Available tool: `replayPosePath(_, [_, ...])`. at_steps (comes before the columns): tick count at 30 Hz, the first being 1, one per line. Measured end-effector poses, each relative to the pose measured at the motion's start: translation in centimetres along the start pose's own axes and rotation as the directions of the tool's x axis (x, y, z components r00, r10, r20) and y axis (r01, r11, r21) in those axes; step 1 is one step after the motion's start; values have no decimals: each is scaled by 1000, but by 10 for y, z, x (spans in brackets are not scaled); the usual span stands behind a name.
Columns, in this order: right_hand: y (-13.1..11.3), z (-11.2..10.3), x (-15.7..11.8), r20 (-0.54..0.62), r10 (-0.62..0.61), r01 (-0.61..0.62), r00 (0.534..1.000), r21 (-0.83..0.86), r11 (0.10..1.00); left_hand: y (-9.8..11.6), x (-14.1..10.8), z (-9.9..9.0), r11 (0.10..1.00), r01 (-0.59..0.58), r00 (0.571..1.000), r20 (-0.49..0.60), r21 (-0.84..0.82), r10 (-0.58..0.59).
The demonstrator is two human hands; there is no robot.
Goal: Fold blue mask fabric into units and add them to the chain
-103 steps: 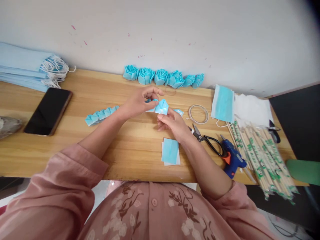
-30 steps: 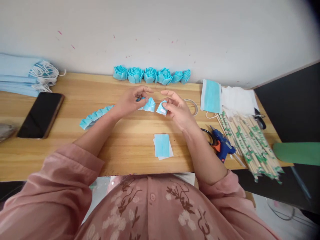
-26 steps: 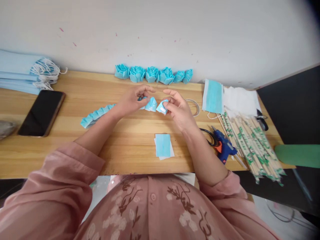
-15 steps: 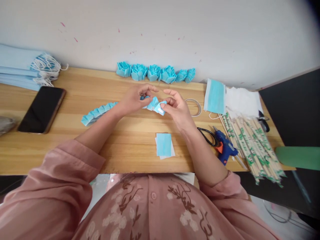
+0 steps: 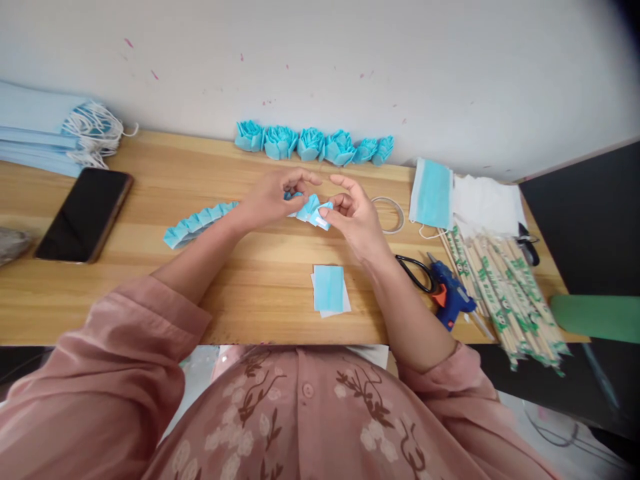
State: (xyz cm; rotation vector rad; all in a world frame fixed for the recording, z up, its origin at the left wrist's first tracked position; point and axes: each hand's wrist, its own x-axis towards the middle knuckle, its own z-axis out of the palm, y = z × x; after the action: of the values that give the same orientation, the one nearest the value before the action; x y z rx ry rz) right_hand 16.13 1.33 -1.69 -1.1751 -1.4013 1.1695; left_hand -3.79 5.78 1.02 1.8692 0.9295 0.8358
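Observation:
A row of pale blue folded petals (image 5: pixel 200 221) lies curved across the table, running behind my left wrist. At its right end my right hand (image 5: pixel 356 217) pinches a folded blue petal (image 5: pixel 320 217) between thumb and fingers, index finger raised. My left hand (image 5: pixel 275 198) is closed with thumb and fingers on petals beside it; its grip is partly hidden. Whether the petals are joined behind the left hand I cannot tell. Nearer my body lie stacked cut squares (image 5: pixel 329 289), blue on top of white.
Several blue fabric flowers (image 5: pixel 311 144) line the wall. Left are a phone (image 5: pixel 85 215) and stacked masks (image 5: pixel 37 130). Right are a tape roll (image 5: pixel 401 217), a face mask (image 5: pixel 433 193), white sheets (image 5: pixel 487 203), a blue glue gun (image 5: pixel 453 293) and wrapped chopsticks (image 5: pixel 510 300).
Both hands keep nearly the same hold on the petals. The whole view has shifted very slightly.

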Motion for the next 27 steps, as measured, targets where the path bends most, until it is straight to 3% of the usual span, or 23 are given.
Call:
replayPosePath(15, [0,2,0,-42,45,-42,998,66,997,2,-1,0,998,25,1000,1,-53,-24])
replayPosePath(27, [5,1,1,-17,4,-4,1000,19,1000,-4,0,0,998,-63,998,19,20,62])
